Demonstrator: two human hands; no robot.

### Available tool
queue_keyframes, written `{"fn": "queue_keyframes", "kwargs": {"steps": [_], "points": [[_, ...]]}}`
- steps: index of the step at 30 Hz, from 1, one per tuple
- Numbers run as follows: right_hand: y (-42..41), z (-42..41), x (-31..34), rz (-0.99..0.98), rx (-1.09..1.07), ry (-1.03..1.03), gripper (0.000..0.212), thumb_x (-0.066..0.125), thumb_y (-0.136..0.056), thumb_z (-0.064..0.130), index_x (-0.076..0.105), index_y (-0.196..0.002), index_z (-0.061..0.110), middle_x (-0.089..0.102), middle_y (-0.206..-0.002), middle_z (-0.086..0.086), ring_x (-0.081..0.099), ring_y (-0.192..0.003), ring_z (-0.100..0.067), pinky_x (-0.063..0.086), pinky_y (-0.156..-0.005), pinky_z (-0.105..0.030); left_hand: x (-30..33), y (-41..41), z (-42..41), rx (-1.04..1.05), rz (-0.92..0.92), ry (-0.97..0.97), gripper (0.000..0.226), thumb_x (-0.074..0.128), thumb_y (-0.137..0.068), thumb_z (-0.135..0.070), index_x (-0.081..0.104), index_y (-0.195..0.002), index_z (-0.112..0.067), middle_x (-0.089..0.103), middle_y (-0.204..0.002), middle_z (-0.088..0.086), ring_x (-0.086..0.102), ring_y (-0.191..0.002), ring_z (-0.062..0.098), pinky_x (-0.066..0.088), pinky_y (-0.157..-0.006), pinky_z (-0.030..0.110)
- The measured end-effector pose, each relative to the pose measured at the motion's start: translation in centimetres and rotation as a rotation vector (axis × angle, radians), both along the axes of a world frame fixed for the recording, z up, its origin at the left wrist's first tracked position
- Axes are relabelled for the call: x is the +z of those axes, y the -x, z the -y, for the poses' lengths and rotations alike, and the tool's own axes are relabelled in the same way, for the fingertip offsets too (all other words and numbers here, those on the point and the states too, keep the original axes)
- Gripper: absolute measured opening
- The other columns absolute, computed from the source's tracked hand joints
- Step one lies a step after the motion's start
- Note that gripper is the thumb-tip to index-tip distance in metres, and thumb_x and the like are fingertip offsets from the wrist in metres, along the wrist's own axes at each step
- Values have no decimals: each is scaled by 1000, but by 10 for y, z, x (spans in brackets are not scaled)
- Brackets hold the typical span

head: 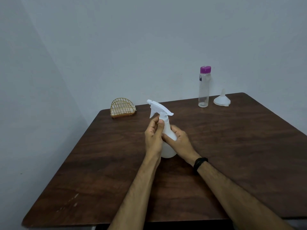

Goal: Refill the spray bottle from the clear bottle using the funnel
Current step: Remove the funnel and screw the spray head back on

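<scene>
Room: plain pale grey-blue walls meeting in a corner behind a dark wooden table (232, 155).
Spray bottle (167, 130): white, translucent, standing upright on the table near its middle, with the trigger head (159, 107) still on and its nozzle pointing away and to the left.
Left hand (153, 138): closed around the neck of the spray bottle, fingertips pinched at the collar just under the trigger head.
Right hand (180, 141): wrapped around the body of the spray bottle just below the left hand's pinch, thumb across the front; a black band (200, 163) sits on its wrist.
Clear bottle (204, 87): upright with a purple cap (205, 69) on, well beyond the grip and to its right, near the far table edge.
Funnel (222, 99): white, resting wide mouth down with the spout up, just right of the clear bottle and apart from it.
Wire holder (122, 107): gold, arched, beyond the grip and to its left, at the far left corner of the table.
</scene>
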State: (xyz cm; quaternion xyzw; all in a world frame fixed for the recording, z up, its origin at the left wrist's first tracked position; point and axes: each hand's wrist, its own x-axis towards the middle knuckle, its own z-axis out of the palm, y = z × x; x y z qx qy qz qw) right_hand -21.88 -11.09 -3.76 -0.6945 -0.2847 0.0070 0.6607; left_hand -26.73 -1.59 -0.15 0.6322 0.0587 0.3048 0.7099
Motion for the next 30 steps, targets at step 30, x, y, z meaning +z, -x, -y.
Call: {"fn": "queue_keyframes", "kwargs": {"steps": [30], "points": [[-14, 22, 72, 14, 228, 155, 62, 75, -78, 52, 50, -134, 46, 62, -127, 21, 60, -120, -3, 48, -106, -36, -11, 9, 16, 41, -330, -483, 39, 53, -75, -72, 65, -92, -38, 68, -81, -19, 67, -84, 1, 51, -71, 25]]}}
